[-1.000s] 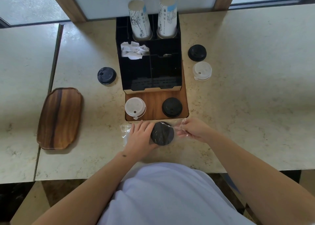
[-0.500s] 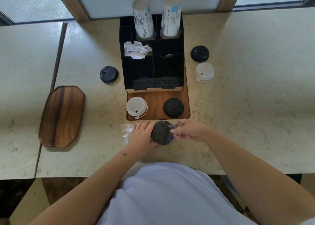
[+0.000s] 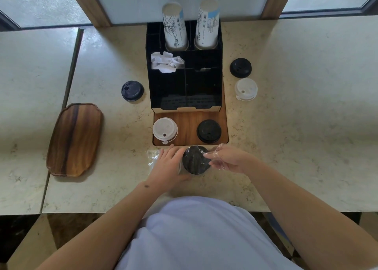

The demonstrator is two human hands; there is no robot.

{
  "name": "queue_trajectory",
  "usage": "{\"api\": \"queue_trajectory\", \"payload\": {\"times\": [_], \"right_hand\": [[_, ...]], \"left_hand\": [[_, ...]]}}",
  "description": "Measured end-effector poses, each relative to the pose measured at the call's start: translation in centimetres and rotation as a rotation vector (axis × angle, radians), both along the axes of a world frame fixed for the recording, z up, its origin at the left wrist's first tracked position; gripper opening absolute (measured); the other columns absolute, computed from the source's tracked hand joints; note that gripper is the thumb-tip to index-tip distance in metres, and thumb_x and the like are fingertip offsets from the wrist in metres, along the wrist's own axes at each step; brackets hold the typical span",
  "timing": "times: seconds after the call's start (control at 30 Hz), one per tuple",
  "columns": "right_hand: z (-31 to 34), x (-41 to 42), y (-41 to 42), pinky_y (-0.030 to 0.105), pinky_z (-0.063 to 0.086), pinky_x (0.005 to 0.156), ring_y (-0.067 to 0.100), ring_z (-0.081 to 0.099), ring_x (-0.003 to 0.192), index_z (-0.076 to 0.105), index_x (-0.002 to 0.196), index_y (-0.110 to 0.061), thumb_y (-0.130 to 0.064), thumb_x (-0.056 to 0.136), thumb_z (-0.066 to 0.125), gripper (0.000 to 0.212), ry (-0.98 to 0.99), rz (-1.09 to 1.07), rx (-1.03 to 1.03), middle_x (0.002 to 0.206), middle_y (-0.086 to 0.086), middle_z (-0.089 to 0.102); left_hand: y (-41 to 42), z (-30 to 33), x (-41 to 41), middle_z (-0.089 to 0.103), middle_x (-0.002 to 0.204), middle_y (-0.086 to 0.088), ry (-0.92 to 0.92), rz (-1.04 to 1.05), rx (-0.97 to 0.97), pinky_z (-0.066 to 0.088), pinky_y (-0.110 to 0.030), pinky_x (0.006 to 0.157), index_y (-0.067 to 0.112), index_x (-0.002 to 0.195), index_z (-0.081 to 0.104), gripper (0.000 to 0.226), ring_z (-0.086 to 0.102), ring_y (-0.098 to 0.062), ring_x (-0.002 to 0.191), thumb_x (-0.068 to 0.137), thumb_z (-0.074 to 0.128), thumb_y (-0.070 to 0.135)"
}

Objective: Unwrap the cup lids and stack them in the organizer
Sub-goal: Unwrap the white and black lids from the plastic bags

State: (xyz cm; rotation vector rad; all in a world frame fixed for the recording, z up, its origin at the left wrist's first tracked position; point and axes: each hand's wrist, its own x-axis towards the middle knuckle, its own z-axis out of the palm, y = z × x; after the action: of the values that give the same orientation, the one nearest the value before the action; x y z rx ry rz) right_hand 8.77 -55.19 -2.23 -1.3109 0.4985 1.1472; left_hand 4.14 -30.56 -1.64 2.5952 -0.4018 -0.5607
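Observation:
A black cup lid wrapped in clear plastic (image 3: pixel 195 161) lies on the counter just in front of the organizer. My left hand (image 3: pixel 168 163) holds it from the left side, fingers over the plastic. My right hand (image 3: pixel 225 159) pinches the clear wrap at the lid's right edge. The black organizer (image 3: pixel 184 81) stands behind on a wooden base (image 3: pixel 188 126). On that base sit a white lid (image 3: pixel 164 130) and a black lid (image 3: pixel 208 131).
A loose black lid (image 3: pixel 132 90) lies left of the organizer; a black lid (image 3: pixel 240 67) and a white lid (image 3: pixel 245 89) lie to its right. Two paper cup stacks (image 3: pixel 174 27) stand in the back slots. Crumpled white paper (image 3: pixel 166 62) sits in one compartment. A wooden tray (image 3: pixel 74 140) lies at left.
My right hand has moved left, from the stretched wrap end onto the right edge of the wrapped lid. My left hand has stayed on the lid.

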Motion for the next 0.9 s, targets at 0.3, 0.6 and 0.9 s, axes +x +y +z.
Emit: {"api": "queue_trajectory", "payload": {"times": [0.3,0.6,0.9], "right_hand": [[1.8,0.3,-1.6,0.022,0.054,0.058,0.01,0.063,0.059,0.059,0.104,-0.005,-0.015,0.091,0.078,0.026,-0.017,-0.061,-0.081,0.075,0.004,0.064],[4.9,1.4,-3.9,0.022,0.053,0.06,0.012,0.059,0.065,0.07,0.114,-0.005,-0.027,0.095,0.072,0.03,-0.143,0.047,-0.272,0.092,0.009,0.068],[9.0,5.2,-6.0,0.024,0.059,0.057,0.018,0.072,0.078,0.073,0.103,-0.011,-0.038,0.093,0.072,0.029,-0.389,0.326,-0.681,0.089,0.008,0.075]], "left_hand": [[3.4,-0.4,-0.3,0.03,0.163,-0.002,0.042,-0.02,0.129,0.031,-0.049,0.118,0.022,0.158,0.026,0.105,0.028,-0.03,0.148,0.076,0.084,0.049],[3.2,0.1,-0.7,0.033,0.161,-0.001,0.031,0.054,0.12,0.043,-0.048,0.111,0.022,0.157,0.029,0.105,0.033,-0.029,0.144,0.073,0.087,0.046],[2.9,0.2,-0.7,0.031,0.161,0.0,0.05,0.088,0.155,0.045,-0.046,0.106,0.023,0.157,0.028,0.107,0.033,-0.028,0.144,0.072,0.087,0.049]]}}
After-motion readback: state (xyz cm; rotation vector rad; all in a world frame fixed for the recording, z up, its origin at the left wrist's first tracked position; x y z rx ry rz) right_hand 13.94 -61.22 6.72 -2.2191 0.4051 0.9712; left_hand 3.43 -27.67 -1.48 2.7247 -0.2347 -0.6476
